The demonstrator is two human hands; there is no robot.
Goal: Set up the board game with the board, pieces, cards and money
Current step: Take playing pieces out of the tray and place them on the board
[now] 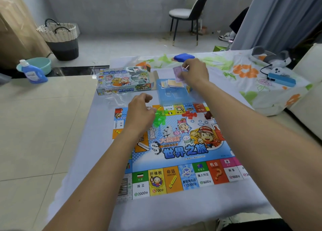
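The colourful game board [176, 154] lies flat on the cloth-covered table. Green plastic pieces [159, 118] and red pieces [190, 115] sit in small heaps near its far edge. My left hand [139, 112] hovers over the board beside the green pieces, fingers loosely curled, holding nothing. My right hand [195, 72] is raised above the blue plastic tray [172, 94] and pinches a bundle of purple play money [178, 73]. A stack of cards [174, 83] lies in the tray. The game box [123, 80] stands open to the left of the tray.
A crumpled clear plastic wrapper [115, 98] lies in front of the box. A blue object [183, 57] sits at the table's far edge. A flowered cloth [244, 73], a blue device [282, 79] and a plush toy [271, 56] are at right. A detergent bottle [33, 73] stands far left.
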